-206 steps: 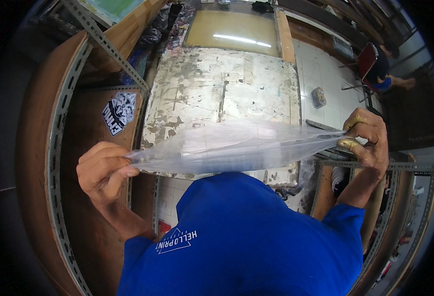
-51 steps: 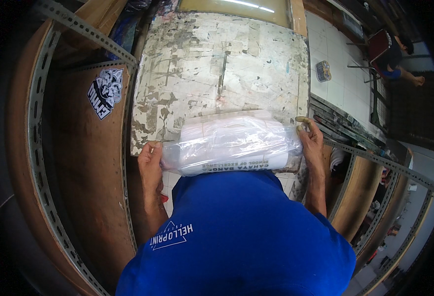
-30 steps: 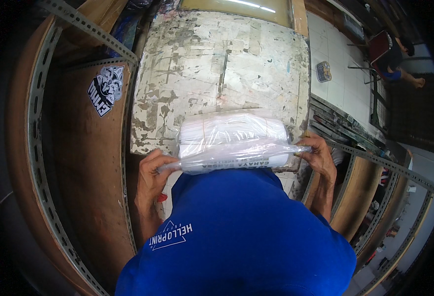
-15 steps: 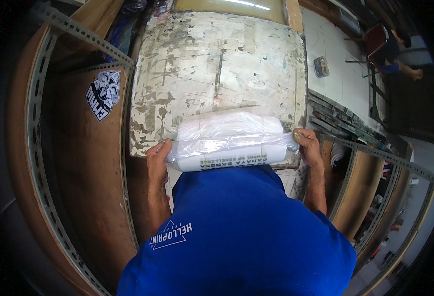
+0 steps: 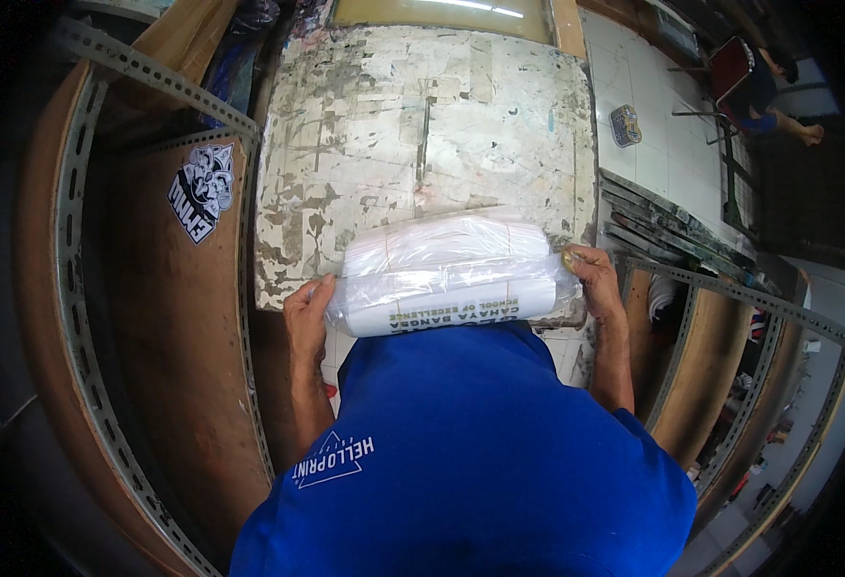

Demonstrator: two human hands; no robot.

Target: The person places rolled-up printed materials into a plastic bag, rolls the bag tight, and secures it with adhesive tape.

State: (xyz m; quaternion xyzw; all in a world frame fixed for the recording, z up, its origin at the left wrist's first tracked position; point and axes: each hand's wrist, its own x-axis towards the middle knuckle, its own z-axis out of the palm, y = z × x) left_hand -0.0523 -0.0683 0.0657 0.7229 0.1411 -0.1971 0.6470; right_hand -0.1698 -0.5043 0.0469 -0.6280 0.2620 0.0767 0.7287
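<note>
A white bundle in clear plastic wrap lies at the near edge of a worn, paint-stained table, against my body. It looks like a stack of folded sheets or bags, with dark and yellowish print on its near side. At the bundle's left end, my left hand is closed, pinching the edge of the plastic wrap between thumb and fingers. My right hand pinches the wrap's other end on the right. Between the hands the plastic stretches across the bundle's near half.
A brown wooden shelf panel with a metal frame and a black-and-white sticker stands close on the left. More shelving is at the right. Beyond the table is a framed screen. A person sits on a chair far right.
My right hand has shifted slightly up and inward. My left hand has barely moved and both still hold the plastic. The view has tilted a little.
</note>
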